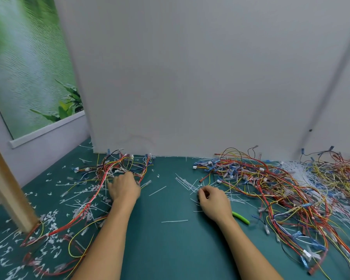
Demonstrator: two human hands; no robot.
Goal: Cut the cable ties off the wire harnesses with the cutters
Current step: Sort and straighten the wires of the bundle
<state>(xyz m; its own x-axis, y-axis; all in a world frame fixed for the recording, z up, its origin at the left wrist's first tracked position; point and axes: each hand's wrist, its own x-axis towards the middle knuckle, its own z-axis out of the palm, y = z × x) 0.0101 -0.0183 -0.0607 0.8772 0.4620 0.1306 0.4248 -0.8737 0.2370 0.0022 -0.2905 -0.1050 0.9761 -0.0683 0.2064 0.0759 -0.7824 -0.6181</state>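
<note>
- The left hand (124, 188) lies knuckles-up on a small tangle of red, yellow, white and black wire harnesses (101, 201) on the left of the teal-green worktop (160, 249). Its fingers bend down among the wires, and the tips are hidden, so I cannot tell whether it grips anything.
- The right hand (212, 201) rests on the worktop near the middle, its fingers curled round the green-handled cutters (240, 217). One green handle sticks out behind the wrist, and a dark tip shows at the fingertips.
- A larger heap of multicoloured wire harnesses with blue and white connectors (281, 190) spreads over the right side, just beside the right hand.
- Loose white cable-tie strips (187, 183) lie between the two hands, with one more nearer the person.
- Small white cut tie pieces (51, 219) litter the worktop on the left.
- A pale grey upright panel (190, 77) stands at the back, and a light wooden post (8, 188) stands at the left.
</note>
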